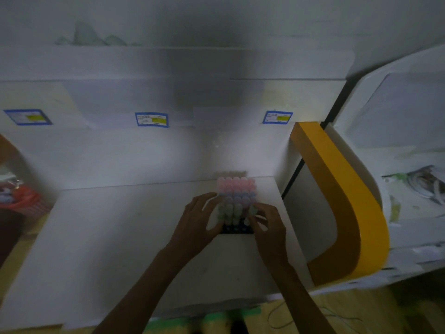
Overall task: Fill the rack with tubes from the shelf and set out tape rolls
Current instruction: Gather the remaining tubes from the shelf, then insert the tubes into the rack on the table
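Observation:
A dark rack (pixel 237 229) stands on the white table (pixel 120 237), packed with several tubes (pixel 237 196) whose caps are pink at the back, purple in the middle and green in front. My left hand (pixel 199 219) rests against the rack's left side, fingers spread along the tubes. My right hand (pixel 267 224) is at the rack's front right corner and pinches a green-capped tube (pixel 251 212) there. The picture is dim and blurred. No tape rolls are visible.
A white shelf (pixel 168 102) with blue-framed labels (pixel 151 119) runs behind the table. A curved yellow panel (pixel 344 201) rises at the right, beside a cluttered white surface (pixel 414 189). A red basket (pixel 21 198) sits at the far left.

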`<state>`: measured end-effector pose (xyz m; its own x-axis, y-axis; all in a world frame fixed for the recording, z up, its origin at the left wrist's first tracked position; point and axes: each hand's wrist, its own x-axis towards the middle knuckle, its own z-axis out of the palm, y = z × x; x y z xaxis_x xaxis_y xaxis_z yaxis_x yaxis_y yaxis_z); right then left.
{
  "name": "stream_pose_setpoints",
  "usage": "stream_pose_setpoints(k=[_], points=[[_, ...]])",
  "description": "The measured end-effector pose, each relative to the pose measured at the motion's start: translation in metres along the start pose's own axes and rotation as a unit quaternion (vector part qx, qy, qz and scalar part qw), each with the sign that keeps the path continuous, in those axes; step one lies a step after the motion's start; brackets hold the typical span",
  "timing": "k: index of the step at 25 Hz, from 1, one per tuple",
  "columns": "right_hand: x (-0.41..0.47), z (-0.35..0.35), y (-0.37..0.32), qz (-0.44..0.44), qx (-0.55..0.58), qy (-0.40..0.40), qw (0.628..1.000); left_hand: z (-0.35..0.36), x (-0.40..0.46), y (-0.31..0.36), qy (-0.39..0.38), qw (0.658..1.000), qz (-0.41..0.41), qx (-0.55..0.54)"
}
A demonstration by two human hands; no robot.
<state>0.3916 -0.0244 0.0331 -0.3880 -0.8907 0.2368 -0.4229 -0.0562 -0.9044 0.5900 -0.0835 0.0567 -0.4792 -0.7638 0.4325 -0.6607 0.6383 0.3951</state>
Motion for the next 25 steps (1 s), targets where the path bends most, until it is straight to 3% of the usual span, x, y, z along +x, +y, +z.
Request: stream_pose_setpoints(k=[2, 5, 13, 19, 25], points=[[-0.001, 0.001, -0.008, -0.019, -0.023, -0.038, 0.999, -0.006, -0.002, -0.002, -0.012, 1.0, -0.006, 0.01], [-0.001, 0.011, 0.002, -0.059, -0.06, 0.007, 0.996, -0.012, -0.007, -0.006, -0.026, 0.999, -0.007, 0.042], [-0.003, 0.01, 0.005, -0.118, -0.164, 0.009, 0.979, -0.018, -0.011, -0.011, -0.04, 0.997, -0.004, 0.059], [-0.006, 0.009, -0.007, -0.036, -0.24, -0.006, 0.97, -0.022, -0.019, -0.008, -0.043, 0.998, -0.002, 0.039], [-0.011, -0.013, -0.036, -0.064, -0.275, -0.081, 0.956, -0.026, -0.025, 0.004, -0.042, 0.999, 0.021, 0.019]])
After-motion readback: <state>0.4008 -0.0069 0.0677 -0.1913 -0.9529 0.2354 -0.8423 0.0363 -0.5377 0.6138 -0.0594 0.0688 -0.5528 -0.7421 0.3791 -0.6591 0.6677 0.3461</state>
